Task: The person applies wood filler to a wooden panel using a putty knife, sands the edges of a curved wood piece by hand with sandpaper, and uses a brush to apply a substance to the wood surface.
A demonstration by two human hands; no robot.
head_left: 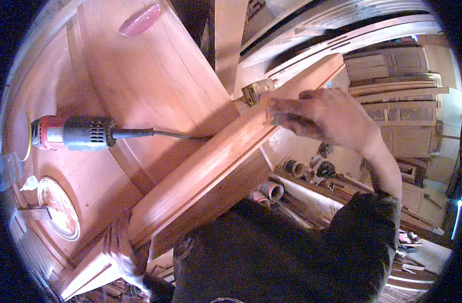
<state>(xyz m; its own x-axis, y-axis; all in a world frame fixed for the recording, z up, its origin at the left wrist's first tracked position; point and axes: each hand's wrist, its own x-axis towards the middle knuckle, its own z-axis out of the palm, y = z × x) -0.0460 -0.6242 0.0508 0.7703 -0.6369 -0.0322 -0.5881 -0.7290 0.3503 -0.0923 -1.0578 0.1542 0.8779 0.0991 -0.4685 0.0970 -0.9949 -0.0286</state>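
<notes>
A long wooden board (190, 171) with a grooved edge runs diagonally from lower left to upper right across the work table (190, 91). My left hand (125, 250) is wrapped round the board near its lower left end. Toward the far end, my right hand (322, 118) is bent over the board, fingers closed and pressed on its upper face. Something small and dark shows at those fingertips; blur hides what it is. Pale, scuffed patches mark the board's face between my hands.
A red and black power tool (77, 133) lies on the table at left, its cord running under the board. Near it are a round lid (59, 208) smeared inside and a pink oval piece (140, 20). Open tins (272, 191) stand below right; panels (408, 113) lean beyond.
</notes>
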